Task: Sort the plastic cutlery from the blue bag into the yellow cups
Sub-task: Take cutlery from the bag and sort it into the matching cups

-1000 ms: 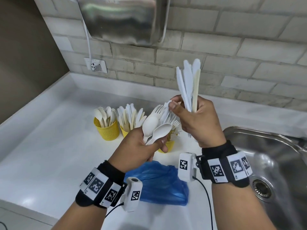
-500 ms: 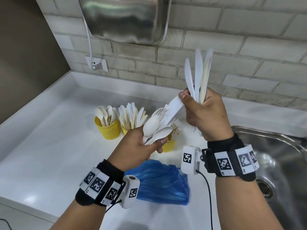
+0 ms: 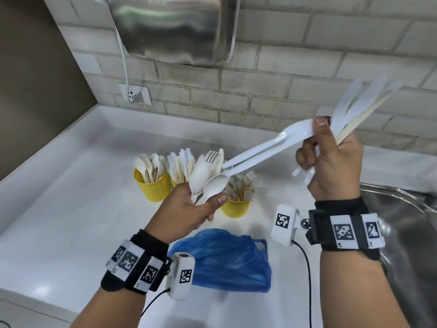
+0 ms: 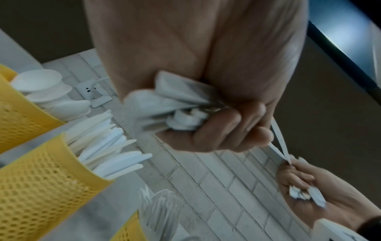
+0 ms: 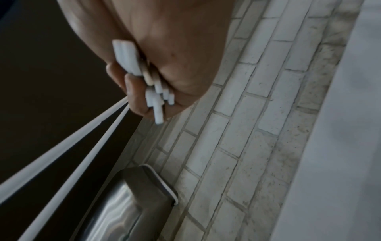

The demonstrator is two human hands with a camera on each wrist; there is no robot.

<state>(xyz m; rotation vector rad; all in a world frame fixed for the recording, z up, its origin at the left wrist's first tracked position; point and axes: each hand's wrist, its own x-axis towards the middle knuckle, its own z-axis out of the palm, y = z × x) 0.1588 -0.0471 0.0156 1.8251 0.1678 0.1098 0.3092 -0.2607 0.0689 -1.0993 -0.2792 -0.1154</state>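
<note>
1. The left hand [image 3: 186, 209] grips a bunch of spoons and forks [image 3: 208, 178] above the yellow cups [image 3: 152, 188].
2. The right hand [image 3: 335, 162], raised well apart, grips a bundle of knives [image 3: 369, 102] and pinches two more knives [image 3: 267, 150] reaching back to the left bunch.
3. The blue bag [image 3: 227, 259] lies on the white counter [image 3: 71, 209] in front of the cups.
</note>
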